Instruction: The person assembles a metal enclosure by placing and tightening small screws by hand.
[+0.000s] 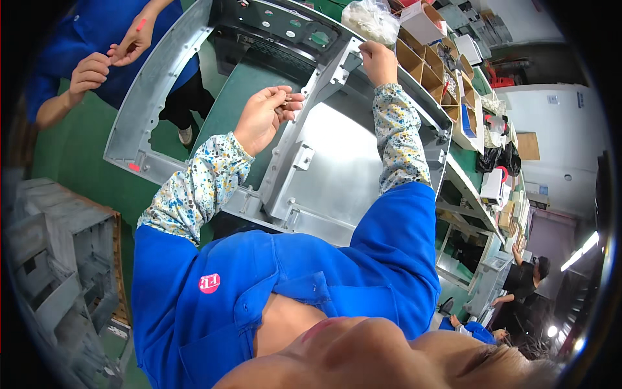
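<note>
A large grey sheet-metal frame [144,97] with rounded rails and holes lies in front of me. A metal crossbar [297,133] with small brackets runs through its middle. My left hand [264,118] is over the crossbar's left side, palm partly up, its fingers curled around small pieces too tiny to name. At the crossbar's far end my right hand [381,63] is closed, fingertips against the metal; whatever they pinch is hidden. A bright, smooth metal panel [337,155] shows right of the crossbar.
A co-worker's hands [107,61] meet beyond the frame's left side. Cardboard compartment boxes [431,74] and a clear plastic bag [370,21] stand along the far right. Grey metal housings [61,279] are stacked at lower left. Other people [518,292] are at far right.
</note>
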`<state>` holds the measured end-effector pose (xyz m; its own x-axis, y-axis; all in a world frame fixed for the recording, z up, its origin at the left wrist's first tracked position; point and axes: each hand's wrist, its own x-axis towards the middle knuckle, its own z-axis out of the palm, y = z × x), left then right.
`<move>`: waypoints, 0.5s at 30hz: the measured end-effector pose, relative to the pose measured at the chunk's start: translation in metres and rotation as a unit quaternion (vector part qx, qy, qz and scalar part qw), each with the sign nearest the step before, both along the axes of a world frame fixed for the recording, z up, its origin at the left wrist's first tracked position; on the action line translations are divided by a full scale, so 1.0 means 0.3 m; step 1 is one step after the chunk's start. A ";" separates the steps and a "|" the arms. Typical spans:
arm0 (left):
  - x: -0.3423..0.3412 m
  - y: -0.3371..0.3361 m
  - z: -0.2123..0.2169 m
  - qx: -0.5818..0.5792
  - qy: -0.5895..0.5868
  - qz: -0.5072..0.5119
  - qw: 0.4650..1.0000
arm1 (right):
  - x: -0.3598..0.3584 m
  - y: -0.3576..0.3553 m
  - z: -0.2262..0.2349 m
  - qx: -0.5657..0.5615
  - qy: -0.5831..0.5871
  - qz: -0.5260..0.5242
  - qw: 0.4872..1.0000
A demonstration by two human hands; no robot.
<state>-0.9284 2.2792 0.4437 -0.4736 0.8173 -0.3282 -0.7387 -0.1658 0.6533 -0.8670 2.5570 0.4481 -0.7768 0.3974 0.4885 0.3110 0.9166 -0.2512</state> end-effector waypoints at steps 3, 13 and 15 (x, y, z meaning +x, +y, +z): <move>-0.008 -0.001 -0.015 -0.009 0.022 -0.004 1.000 | -0.016 0.000 0.000 0.000 -0.007 0.003 1.000; -0.009 -0.003 -0.004 -0.014 0.010 0.008 1.000 | -0.040 0.007 0.007 0.108 -0.095 0.008 0.990; -0.009 -0.001 -0.008 0.000 0.014 0.004 1.000 | -0.040 -0.010 0.020 0.080 -0.117 -0.017 0.990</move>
